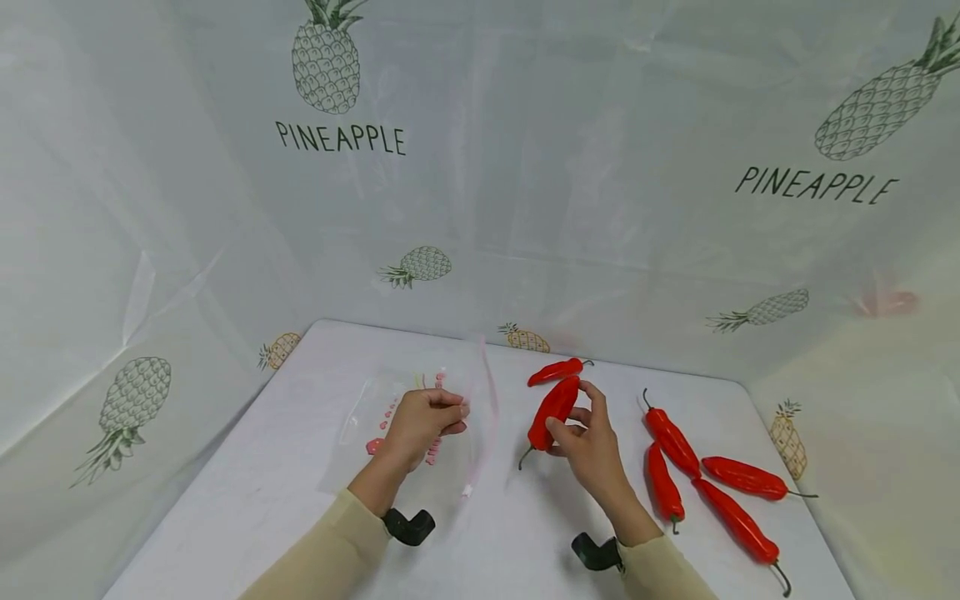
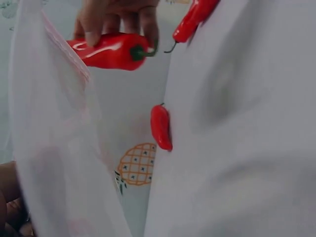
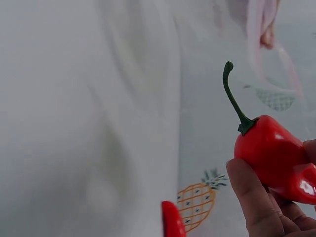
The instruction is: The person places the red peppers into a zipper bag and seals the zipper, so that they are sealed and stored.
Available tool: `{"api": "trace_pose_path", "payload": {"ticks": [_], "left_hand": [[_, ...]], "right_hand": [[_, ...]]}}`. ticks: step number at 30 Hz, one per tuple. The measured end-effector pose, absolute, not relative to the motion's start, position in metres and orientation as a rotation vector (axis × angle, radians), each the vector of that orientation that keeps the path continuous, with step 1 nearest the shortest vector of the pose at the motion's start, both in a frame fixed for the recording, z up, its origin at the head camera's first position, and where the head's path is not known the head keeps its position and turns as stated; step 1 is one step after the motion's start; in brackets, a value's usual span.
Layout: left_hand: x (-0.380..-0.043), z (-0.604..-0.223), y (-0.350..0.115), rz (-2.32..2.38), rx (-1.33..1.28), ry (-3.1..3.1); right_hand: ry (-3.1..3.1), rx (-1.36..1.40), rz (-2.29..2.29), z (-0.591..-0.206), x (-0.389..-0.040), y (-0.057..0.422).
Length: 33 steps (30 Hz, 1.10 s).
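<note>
My right hand [image 1: 592, 442] grips a red chili pepper [image 1: 553, 414] above the table, its green stem pointing down and toward me in the head view. In the right wrist view the thumb and fingers hold the pepper [image 3: 274, 155] by its sides. To the left, my left hand [image 1: 427, 421] pinches the edge of a clear plastic zip bag [image 1: 356, 433] with pink print and a pink strip along its mouth. The bag's mouth faces the held pepper, which stays outside it. In the left wrist view part of the pepper [image 2: 111, 52] is hidden behind the bag [image 2: 64, 128].
A smaller red pepper [image 1: 555, 372] lies near the back edge of the white table [image 1: 262, 500]. Several more, among them one long pepper [image 1: 738, 521], lie in a group at the right. A pineapple-printed curtain [image 1: 525, 167] hangs behind and at both sides.
</note>
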<state>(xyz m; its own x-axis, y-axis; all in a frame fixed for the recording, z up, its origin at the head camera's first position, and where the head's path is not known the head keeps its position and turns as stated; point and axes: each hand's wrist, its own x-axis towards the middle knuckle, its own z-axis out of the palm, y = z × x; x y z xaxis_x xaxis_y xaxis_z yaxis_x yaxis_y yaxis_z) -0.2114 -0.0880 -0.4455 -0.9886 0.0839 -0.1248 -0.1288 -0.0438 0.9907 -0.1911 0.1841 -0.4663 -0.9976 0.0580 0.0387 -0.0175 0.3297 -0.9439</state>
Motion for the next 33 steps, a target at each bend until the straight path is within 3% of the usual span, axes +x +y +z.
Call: {"api": "trace_pose_path", "payload": {"ticks": [13, 33], "left_hand": [[-0.206, -0.443, -0.082, 2.091, -0.012, 2.126], [-0.196, -0.426, -0.074, 2.183, 0.142, 2.140]], "right_hand": [[-2.315, 0.121, 1.939, -0.411, -0.175, 0.154], [-2.529, 0.241, 1.451, -0.429, -0.164, 0.112]]}}
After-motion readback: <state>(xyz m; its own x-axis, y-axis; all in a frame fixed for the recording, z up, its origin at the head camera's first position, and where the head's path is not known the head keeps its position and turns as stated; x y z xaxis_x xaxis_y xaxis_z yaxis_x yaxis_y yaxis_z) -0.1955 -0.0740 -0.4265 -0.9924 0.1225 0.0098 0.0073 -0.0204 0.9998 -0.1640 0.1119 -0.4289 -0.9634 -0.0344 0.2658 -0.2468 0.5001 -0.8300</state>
